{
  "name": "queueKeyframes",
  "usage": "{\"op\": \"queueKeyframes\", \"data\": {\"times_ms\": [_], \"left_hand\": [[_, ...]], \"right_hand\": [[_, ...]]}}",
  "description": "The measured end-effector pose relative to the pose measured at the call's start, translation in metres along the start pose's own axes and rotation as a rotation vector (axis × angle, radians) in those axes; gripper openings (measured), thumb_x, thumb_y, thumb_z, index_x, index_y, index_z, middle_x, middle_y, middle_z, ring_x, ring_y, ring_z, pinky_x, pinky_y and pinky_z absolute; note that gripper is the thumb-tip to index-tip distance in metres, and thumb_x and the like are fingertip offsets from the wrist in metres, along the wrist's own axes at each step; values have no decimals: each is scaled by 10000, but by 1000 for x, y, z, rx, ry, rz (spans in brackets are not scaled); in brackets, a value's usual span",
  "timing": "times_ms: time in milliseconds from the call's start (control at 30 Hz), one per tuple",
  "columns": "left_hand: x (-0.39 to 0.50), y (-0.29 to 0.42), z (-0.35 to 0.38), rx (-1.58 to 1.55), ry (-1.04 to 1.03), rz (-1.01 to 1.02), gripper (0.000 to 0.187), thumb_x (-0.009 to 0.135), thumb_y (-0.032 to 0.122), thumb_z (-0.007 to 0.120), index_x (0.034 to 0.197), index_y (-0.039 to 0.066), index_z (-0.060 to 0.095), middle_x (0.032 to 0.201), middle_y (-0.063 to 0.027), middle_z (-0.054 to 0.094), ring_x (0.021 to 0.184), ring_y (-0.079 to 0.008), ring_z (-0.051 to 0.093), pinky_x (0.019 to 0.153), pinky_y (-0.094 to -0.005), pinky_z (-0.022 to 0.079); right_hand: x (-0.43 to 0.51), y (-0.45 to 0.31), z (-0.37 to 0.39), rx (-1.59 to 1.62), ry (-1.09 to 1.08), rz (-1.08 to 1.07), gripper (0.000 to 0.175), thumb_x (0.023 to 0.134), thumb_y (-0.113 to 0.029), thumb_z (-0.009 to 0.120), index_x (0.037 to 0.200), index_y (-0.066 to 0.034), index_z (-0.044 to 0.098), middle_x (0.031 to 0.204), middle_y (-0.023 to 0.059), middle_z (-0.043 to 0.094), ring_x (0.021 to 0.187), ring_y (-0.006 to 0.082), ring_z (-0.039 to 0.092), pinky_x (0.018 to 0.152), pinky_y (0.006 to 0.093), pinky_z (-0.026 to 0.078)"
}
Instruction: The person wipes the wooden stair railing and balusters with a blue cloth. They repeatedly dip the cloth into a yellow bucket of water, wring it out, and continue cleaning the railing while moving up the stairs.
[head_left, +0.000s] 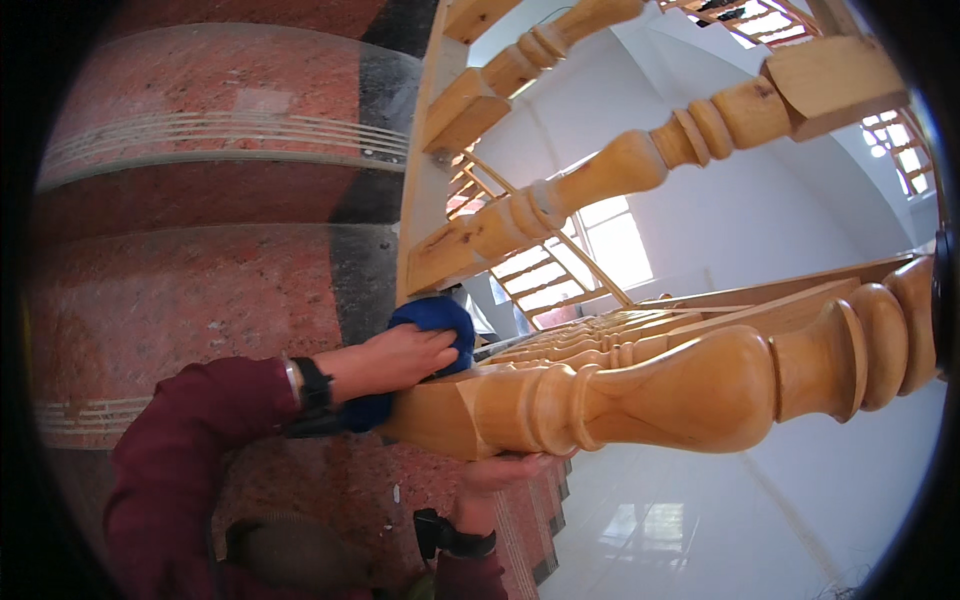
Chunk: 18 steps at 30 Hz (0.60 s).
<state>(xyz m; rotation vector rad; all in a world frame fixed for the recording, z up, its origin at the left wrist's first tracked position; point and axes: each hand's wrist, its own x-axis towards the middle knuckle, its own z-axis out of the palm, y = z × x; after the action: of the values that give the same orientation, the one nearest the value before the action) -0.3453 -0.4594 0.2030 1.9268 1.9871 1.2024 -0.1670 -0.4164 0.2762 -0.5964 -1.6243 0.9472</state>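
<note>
A blue cloth (431, 313) is bunched under my left hand (401, 360), which presses it around the square base of a turned wooden newel post (675, 390). My fingers are curled over the cloth, and part of it shows below my wrist. From the other side, my right hand (506, 472) holds the same post just above its square block. The right fingertips are partly hidden by the wood. The post looks varnished and glossy, and it lies sideways across the view.
Wooden balusters (622, 161) rise from a wooden base rail (420, 187) beside the post. Red stone stair treads (225, 277) with black edging and pale grooved strips run along the left. More steps (525, 517) descend at the bottom. A bright window (615, 240) shows beyond the railing.
</note>
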Motion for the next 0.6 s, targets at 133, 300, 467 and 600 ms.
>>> {"op": "queueKeyframes", "data": {"times_ms": [133,300,467,600], "left_hand": [[-50,12,-25,5,0,-42,285,1044,209,419,1132,25,618,1137,-218,661,1049,-407,615,917,-463,496],[-74,10,-54,265,109,-53,199,856,68,587,1046,10,597,1141,-228,618,1129,-417,625,1056,-452,492],[-12,15,-46,225,278,196,269,883,52,529,1144,5,574,1208,-226,632,1272,-372,567,1191,-452,356],[27,14,-44,484,265,211,234,851,91,586,1063,11,646,1123,-228,657,1160,-389,592,1056,-459,441]], "right_hand": [[-2,5,-3,42,-45,45,760,1046,-587,183,1590,-58,141,1589,211,275,1429,351,396,1176,488,366],[-3,8,0,92,-65,83,766,1050,-597,169,1593,-59,128,1596,209,266,1432,352,393,1179,490,364],[0,8,1,28,-134,50,762,1056,-597,149,1596,-62,117,1609,207,241,1449,357,372,1182,499,360],[-1,13,-3,74,-144,61,772,1050,-600,170,1594,-54,122,1600,217,250,1441,365,377,1171,509,366]]}}
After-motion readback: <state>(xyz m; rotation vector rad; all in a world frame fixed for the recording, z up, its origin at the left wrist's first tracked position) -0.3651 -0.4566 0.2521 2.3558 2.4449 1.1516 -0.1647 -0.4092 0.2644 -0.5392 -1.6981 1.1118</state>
